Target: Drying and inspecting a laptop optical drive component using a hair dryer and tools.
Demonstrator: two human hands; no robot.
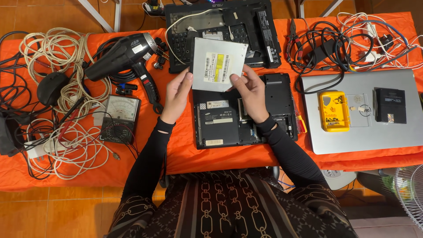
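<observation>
I hold a flat silver optical drive (218,64) with a yellow and white label above the table, its underside facing me. My left hand (177,94) grips its left edge and my right hand (251,92) grips its lower right corner. Under my hands lies a black laptop (220,125) turned upside down, with part of its bottom opened up. Behind the drive sits another dismantled black laptop (246,22) with its keyboard showing.
On the orange-covered table (185,154): a black heat gun (128,55), an analog multimeter (119,119), white and black cable tangles (57,88), pliers (293,37), more cables (352,39), a silver laptop (365,141) bearing a yellow box (333,111) and a black part (390,105). A fan (410,189) stands lower right.
</observation>
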